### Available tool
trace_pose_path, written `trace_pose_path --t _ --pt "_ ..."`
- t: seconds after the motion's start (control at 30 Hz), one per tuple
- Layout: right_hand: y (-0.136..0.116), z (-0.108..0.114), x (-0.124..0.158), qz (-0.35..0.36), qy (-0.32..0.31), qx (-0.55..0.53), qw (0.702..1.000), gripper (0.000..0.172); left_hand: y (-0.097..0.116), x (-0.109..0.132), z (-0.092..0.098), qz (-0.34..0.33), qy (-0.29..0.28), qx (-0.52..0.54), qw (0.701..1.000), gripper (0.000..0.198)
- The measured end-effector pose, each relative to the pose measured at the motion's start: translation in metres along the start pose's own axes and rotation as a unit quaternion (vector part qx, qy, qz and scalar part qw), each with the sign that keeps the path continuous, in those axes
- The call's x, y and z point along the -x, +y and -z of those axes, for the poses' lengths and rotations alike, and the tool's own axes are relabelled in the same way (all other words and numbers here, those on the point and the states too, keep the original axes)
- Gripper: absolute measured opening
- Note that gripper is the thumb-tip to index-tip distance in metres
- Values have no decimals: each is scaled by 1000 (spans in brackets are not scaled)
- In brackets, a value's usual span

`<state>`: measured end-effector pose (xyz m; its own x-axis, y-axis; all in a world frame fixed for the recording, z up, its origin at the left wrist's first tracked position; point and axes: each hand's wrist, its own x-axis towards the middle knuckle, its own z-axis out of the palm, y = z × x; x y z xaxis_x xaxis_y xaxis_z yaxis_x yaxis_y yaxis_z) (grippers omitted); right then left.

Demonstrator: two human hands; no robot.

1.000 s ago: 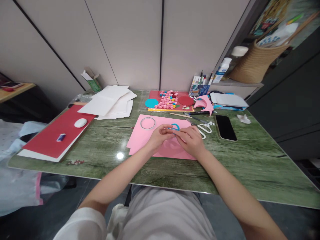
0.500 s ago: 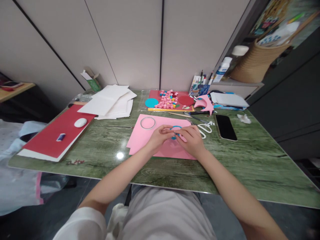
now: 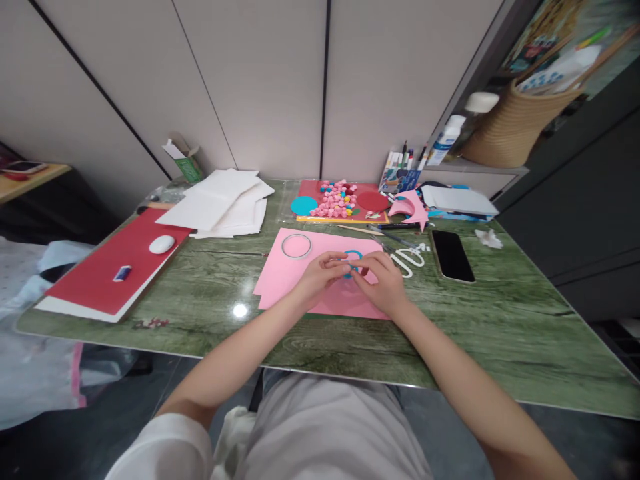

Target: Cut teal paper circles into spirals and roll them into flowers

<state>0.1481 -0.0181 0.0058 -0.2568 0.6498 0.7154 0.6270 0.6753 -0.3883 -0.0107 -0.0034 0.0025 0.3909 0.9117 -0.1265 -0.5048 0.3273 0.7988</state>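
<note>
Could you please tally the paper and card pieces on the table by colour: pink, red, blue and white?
Pink: 2, sheet, cut scrap
Red: 2, board, disc
Blue: 2, disc, ring at the fingers
White: 1, stack
Total: 7
</note>
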Motion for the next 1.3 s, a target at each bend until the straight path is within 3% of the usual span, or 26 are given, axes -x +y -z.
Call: trace_pose_path --t 0.4,0.9,1.03,1.3 --pt "-9 5 -1 51 -14 145 988 14 -1 -1 -5 -27 3 -32 999 37" --pt "0 4 -1 35 -1 60 998 14 6 1 1 -16 -28 -63 997 34" --pt "-3 2 0 20 -22 66 997 17 4 1 -1 -15 -8 -53 998 36" --pt "-2 2 2 54 -26 100 993 21 2 0 -2 -31 -9 -74 997 38"
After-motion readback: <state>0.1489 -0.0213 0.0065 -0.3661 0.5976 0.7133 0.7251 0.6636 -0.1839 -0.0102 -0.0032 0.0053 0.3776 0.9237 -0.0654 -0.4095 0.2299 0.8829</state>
